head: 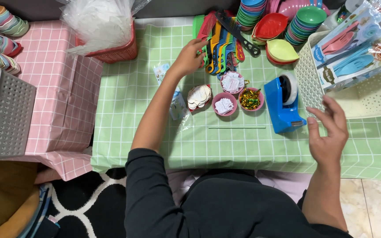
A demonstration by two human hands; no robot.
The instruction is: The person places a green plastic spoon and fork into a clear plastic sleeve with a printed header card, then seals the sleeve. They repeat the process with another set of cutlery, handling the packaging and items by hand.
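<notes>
My left hand (189, 56) reaches across the green checked tablecloth (155, 88) and touches the near edge of a heap of coloured combs (222, 42). Whether its fingers grip a comb, I cannot tell. My right hand (329, 130) hovers open, fingers spread, just right of a blue tape dispenser (281, 102) and below a white perforated basket (367, 94). Between my arms lie a thin white stick (237, 127), two pink bowls of paper tags (225, 105), a bowl of gold bits (250, 98) and a dish of pale cut-outs (199, 96).
Stacks of coloured bowls (305, 24) and leaf-shaped dishes (270, 26) stand at the back. Packaged cutlery sets (353, 46) rest in the white basket. A red basket with a clear plastic bag (106, 31) sits on a pink-covered table (58, 97); a grey basket (3, 117) is far left.
</notes>
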